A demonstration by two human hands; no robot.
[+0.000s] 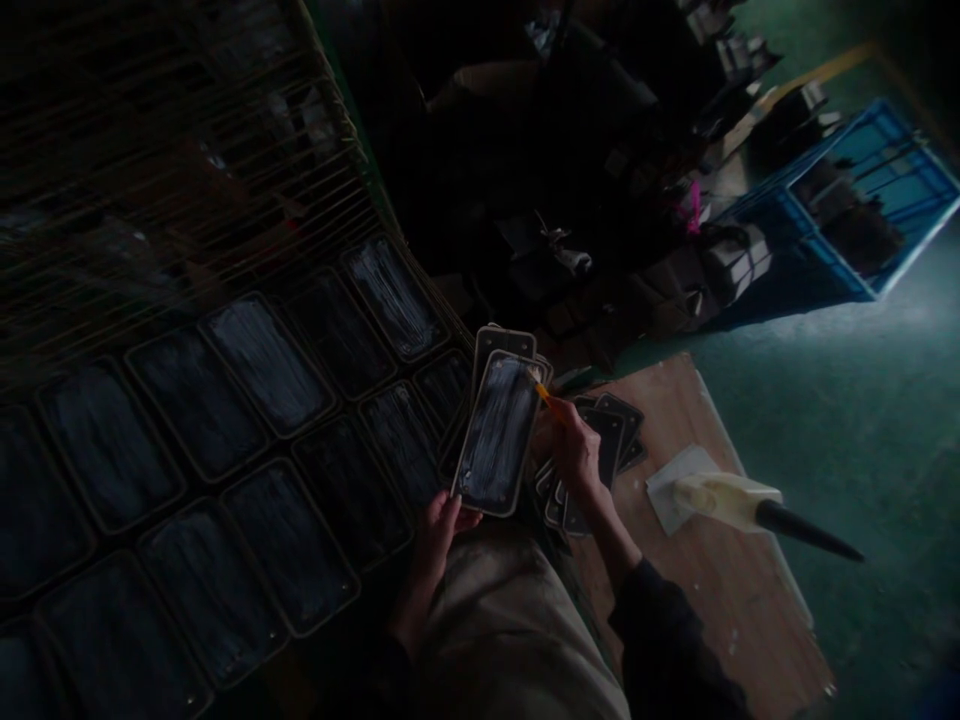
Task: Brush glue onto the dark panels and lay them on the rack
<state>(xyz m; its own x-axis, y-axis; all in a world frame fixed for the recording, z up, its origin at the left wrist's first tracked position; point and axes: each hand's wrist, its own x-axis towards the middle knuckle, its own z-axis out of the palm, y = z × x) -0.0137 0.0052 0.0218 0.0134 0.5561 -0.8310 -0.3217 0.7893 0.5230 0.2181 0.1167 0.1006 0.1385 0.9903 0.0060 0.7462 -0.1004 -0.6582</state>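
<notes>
My left hand (pixel 441 528) grips the lower left corner of a dark rectangular plate (pixel 496 435) with a pale rim and streaky whitish coating. In my right hand (pixel 579 448) is a brush with an orange handle (pixel 549 398), its bristles touching the plate's upper right corner. Other similar plates (pixel 506 343) lie under and behind the held one. To the left, several coated plates (pixel 268 362) are laid out in rows. A stack of dark plates (pixel 606 430) sits beside my right hand on a wooden board (pixel 701 600).
A pale bottle with a long black nozzle (pixel 727 500) lies on a white sheet (pixel 675 485) on the board. A blue crate (pixel 832 250) stands at the upper right on the green floor (pixel 840 400). A wire rack (pixel 352 150) rises at the upper left.
</notes>
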